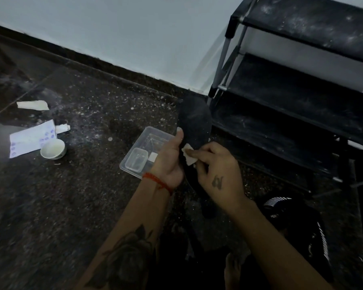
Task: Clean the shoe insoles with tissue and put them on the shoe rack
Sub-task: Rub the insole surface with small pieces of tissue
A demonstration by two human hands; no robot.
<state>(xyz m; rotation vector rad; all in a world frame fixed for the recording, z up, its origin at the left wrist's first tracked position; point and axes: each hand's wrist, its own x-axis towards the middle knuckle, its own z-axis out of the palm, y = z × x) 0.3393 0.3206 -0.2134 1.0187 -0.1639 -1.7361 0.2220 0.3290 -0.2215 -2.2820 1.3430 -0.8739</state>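
Observation:
My left hand [169,159] grips a black shoe insole [194,120] by its left edge and holds it up above the floor, toe end away from me. My right hand [216,170] pinches a small folded white tissue [188,156] and presses it onto the middle of the insole. The insole's heel end is hidden behind my right hand. A black shoe rack [298,97] with dusty shelves stands to the right, against the white wall.
On the dark speckled floor lie a clear plastic container [144,150] under my left hand, a white bowl [52,151], a tissue packet [30,139] and loose tissue pieces [33,105] at left. A black-and-white shoe [291,222] sits by my right forearm.

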